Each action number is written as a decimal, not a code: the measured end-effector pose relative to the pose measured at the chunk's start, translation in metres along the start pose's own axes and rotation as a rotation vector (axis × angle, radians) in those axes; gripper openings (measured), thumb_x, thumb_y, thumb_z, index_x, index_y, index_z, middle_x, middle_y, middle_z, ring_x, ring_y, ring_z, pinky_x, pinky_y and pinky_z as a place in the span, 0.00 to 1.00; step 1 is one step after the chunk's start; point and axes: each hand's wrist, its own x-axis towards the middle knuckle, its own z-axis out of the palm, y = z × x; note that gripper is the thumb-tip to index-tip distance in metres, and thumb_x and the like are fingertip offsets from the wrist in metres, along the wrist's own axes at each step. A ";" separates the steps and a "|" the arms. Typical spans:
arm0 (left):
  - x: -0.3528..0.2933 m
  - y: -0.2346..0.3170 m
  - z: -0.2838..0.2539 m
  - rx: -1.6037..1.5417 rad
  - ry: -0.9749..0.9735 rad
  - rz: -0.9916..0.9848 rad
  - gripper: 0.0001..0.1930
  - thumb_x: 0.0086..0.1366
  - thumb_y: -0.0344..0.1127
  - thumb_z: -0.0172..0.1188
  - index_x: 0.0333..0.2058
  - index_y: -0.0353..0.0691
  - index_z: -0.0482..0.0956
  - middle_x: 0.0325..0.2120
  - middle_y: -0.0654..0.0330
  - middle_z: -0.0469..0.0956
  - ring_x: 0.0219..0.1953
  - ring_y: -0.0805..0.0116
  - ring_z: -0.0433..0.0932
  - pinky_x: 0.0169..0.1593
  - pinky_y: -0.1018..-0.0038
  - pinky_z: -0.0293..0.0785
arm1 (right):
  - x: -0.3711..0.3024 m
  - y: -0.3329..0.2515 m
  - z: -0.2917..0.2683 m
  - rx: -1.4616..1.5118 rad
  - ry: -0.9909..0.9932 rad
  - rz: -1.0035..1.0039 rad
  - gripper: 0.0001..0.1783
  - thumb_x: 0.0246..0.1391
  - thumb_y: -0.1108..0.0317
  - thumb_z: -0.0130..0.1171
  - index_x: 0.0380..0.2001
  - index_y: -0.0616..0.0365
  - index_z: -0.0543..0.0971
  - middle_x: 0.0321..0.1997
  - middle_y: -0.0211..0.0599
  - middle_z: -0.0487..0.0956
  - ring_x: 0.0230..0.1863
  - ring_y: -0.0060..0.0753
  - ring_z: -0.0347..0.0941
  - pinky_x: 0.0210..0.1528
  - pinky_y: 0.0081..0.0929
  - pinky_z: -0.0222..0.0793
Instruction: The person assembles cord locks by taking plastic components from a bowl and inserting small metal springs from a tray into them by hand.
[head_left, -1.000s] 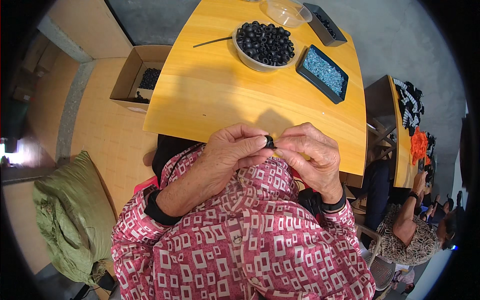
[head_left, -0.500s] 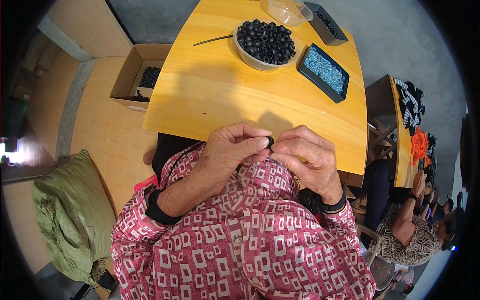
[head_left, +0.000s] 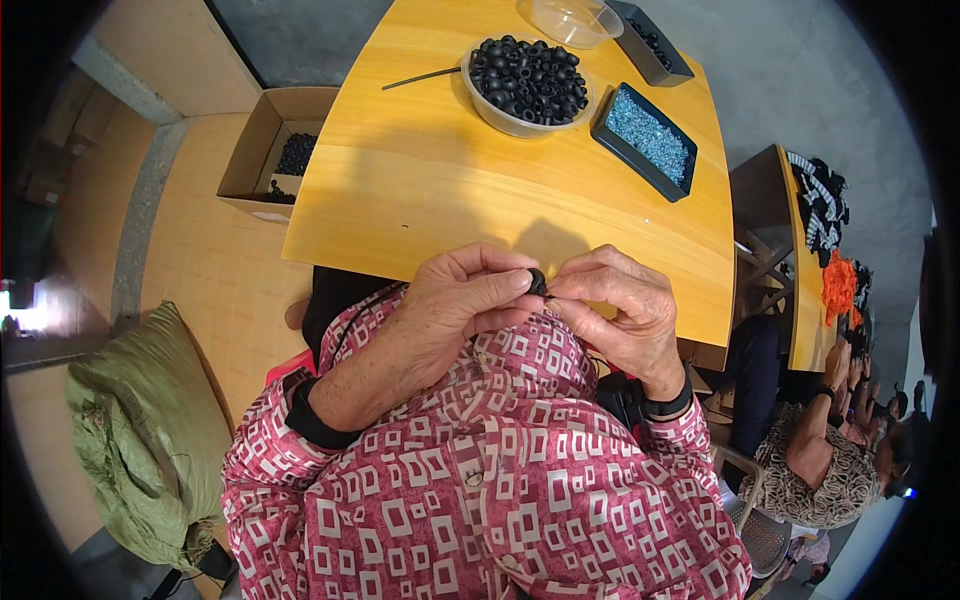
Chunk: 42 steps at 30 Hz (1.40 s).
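Just over the near table edge, my left hand [head_left: 455, 300] pinches a small black ring-shaped piece [head_left: 537, 281] between thumb and fingers. The thumb and fingertips of my right hand [head_left: 625, 312] are closed at the piece's right side. A tiny dark bit seems to show at those fingertips, too small to name. Farther back on the table [head_left: 400, 205] stands a clear plastic bowl [head_left: 497, 120] heaped with similar black pieces [head_left: 530, 80]. To its right lies a dark tray [head_left: 622, 152] of small blue-grey bits.
A thin black stick [head_left: 420, 78] leans out by the bowl. Behind are another clear bowl [head_left: 575, 28] and a dark box [head_left: 678, 76]. A cardboard box [head_left: 238, 165] and a green sack [head_left: 150, 440] stand left. Another person [head_left: 815, 465] sits at a table on the right.
The black piece has turned slightly between my fingers, and my right fingertips have shifted a little along its edge. Both hands stay in nearly the same place.
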 end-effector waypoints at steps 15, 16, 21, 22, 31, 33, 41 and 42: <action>0.002 -0.001 -0.002 -0.032 0.006 0.019 0.09 0.64 0.29 0.59 0.42 0.36 0.78 0.36 0.60 0.80 0.37 0.72 0.82 0.42 0.81 0.81 | 0.001 -0.003 0.004 -0.081 0.047 -0.028 0.08 0.45 0.80 0.65 0.32 0.64 0.80 0.33 0.40 0.79 0.34 0.34 0.78 0.34 0.25 0.74; 0.002 -0.001 -0.002 -0.049 -0.007 -0.001 0.08 0.64 0.29 0.59 0.42 0.36 0.78 0.36 0.60 0.80 0.37 0.71 0.82 0.43 0.80 0.82 | 0.001 -0.002 0.003 -0.072 0.047 -0.029 0.08 0.45 0.81 0.65 0.32 0.64 0.80 0.33 0.40 0.79 0.34 0.33 0.78 0.35 0.25 0.74; 0.001 -0.001 -0.002 -0.067 -0.009 0.002 0.09 0.65 0.29 0.59 0.42 0.36 0.77 0.36 0.59 0.80 0.38 0.71 0.82 0.43 0.80 0.82 | 0.001 -0.002 0.002 -0.059 0.047 -0.031 0.08 0.44 0.81 0.64 0.31 0.64 0.80 0.33 0.40 0.79 0.35 0.32 0.78 0.35 0.24 0.73; 0.002 -0.001 -0.002 -0.070 -0.011 0.003 0.09 0.65 0.29 0.59 0.42 0.35 0.77 0.36 0.59 0.80 0.38 0.71 0.82 0.43 0.80 0.82 | 0.001 -0.002 0.002 -0.058 0.060 -0.036 0.08 0.44 0.81 0.64 0.32 0.64 0.80 0.33 0.39 0.79 0.35 0.33 0.78 0.35 0.24 0.73; 0.002 -0.002 -0.003 -0.031 0.017 -0.005 0.09 0.65 0.30 0.59 0.42 0.35 0.77 0.36 0.59 0.79 0.37 0.71 0.82 0.42 0.81 0.82 | 0.002 -0.004 0.005 -0.111 0.052 -0.029 0.08 0.45 0.80 0.64 0.32 0.63 0.80 0.32 0.40 0.78 0.34 0.34 0.78 0.34 0.25 0.73; 0.003 -0.003 -0.003 -0.023 0.022 0.011 0.08 0.64 0.29 0.59 0.42 0.35 0.77 0.36 0.59 0.79 0.37 0.71 0.82 0.42 0.81 0.82 | 0.002 -0.004 0.006 -0.133 0.045 -0.034 0.08 0.45 0.80 0.65 0.31 0.63 0.80 0.32 0.41 0.78 0.33 0.34 0.78 0.34 0.25 0.73; 0.003 -0.006 -0.003 0.042 0.071 0.050 0.08 0.64 0.29 0.60 0.41 0.36 0.78 0.36 0.61 0.79 0.35 0.74 0.81 0.42 0.82 0.81 | 0.007 -0.004 0.011 -0.188 0.063 -0.080 0.06 0.46 0.79 0.64 0.30 0.63 0.79 0.31 0.39 0.78 0.32 0.34 0.77 0.32 0.25 0.73; 0.004 -0.006 -0.003 0.023 0.066 0.043 0.08 0.64 0.29 0.60 0.41 0.36 0.78 0.36 0.61 0.79 0.35 0.74 0.81 0.42 0.82 0.81 | 0.006 -0.004 0.011 -0.188 0.063 -0.080 0.06 0.46 0.79 0.64 0.30 0.63 0.79 0.31 0.39 0.78 0.32 0.34 0.77 0.32 0.25 0.73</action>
